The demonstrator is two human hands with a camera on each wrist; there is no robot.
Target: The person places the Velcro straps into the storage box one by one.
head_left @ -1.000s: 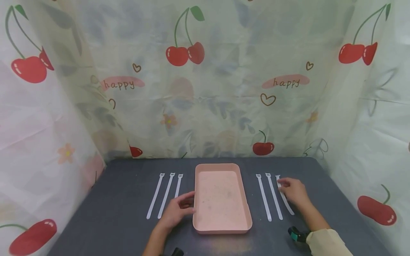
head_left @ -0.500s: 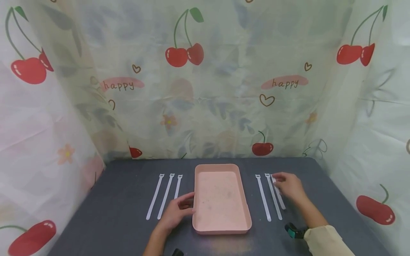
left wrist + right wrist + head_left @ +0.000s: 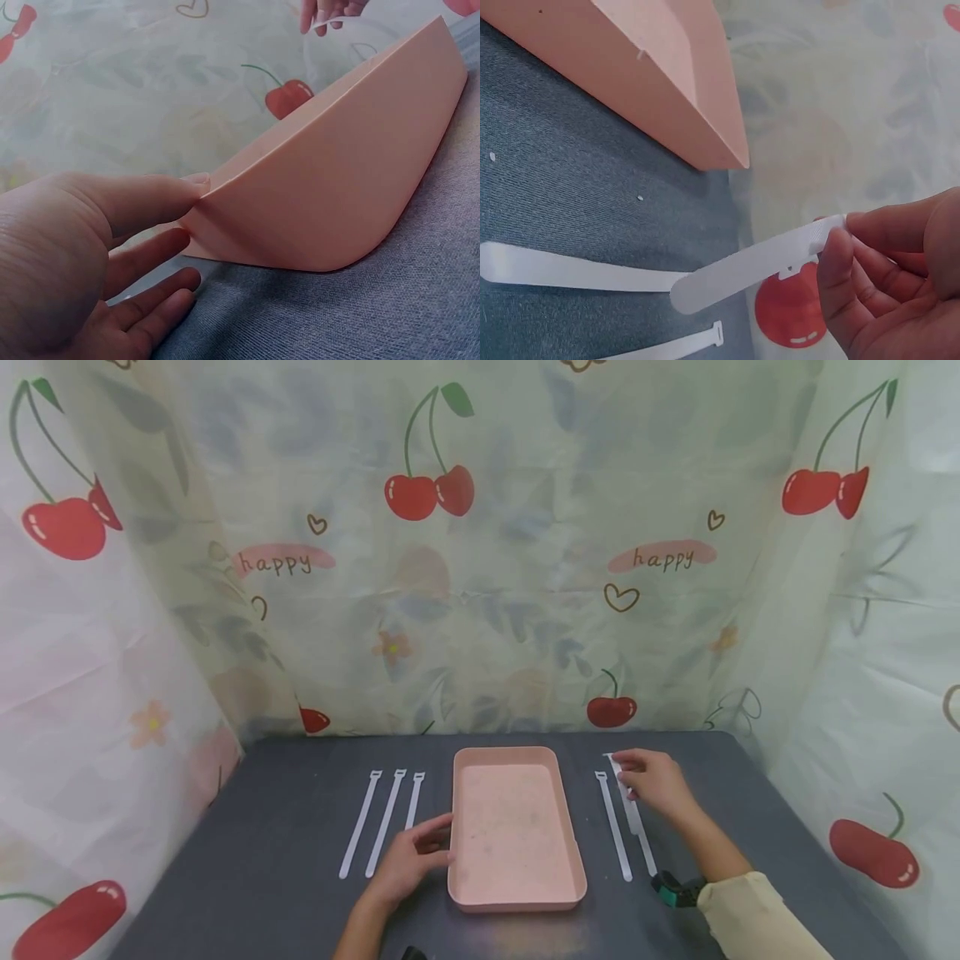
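A pink tray [image 3: 517, 895] lies lengthwise in the middle of the dark grey table. My right hand [image 3: 622, 770] pinches the head end of a white strap [image 3: 633, 814] and holds that end off the table, to the right of the tray. In the right wrist view the thumb and fingers [image 3: 840, 232] pinch the strap [image 3: 757, 262] above two other straps [image 3: 577, 270] lying flat. My left hand [image 3: 423, 847] rests on the table at the tray's left side. Its thumb [image 3: 172, 191] touches the tray's near corner [image 3: 337, 187], and the fingers lie relaxed.
Three white straps [image 3: 385, 822] lie side by side left of the tray. Another strap [image 3: 613, 827] lies flat just right of it. A cherry-print curtain [image 3: 480, 568] closes in the back and both sides. A green and black wrist device [image 3: 675, 889] sits on my right wrist.
My right hand has lifted the rightmost strap by its head and carried it left and away, over the neighbouring strap. The left hand has stayed by the tray.
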